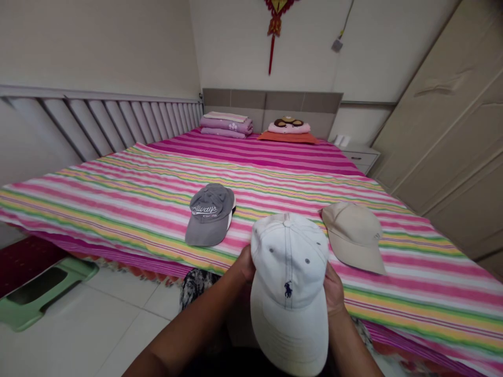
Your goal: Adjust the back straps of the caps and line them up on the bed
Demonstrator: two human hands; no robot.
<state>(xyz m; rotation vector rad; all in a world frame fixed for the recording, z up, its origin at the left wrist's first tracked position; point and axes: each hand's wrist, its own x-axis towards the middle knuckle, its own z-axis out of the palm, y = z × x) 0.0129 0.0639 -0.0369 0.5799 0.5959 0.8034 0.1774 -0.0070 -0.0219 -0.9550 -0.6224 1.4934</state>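
Note:
A white baseball cap point(291, 283) with a small dark blue emblem is held up before me, its brim pointing down towards my body. My left hand point(247, 263) grips its left side, most fingers hidden behind the cap. On the opposite side my right hand point(334, 289) holds the cap's edge, fingers partly out of sight. A grey baseball cap point(211, 214) with white lettering lies on the bed to the left. To the right rests a beige baseball cap point(353, 235), its brim turned towards the lower right.
The bed point(157, 173) carries a striped sheet. Folded purple bedding point(227, 126) and a pink folded item point(288, 128) sit by the headboard point(285, 99). A white railing point(129, 120) runs along the left. On the tiled floor stands a green stool point(47, 293); a nightstand point(359, 155) is at right.

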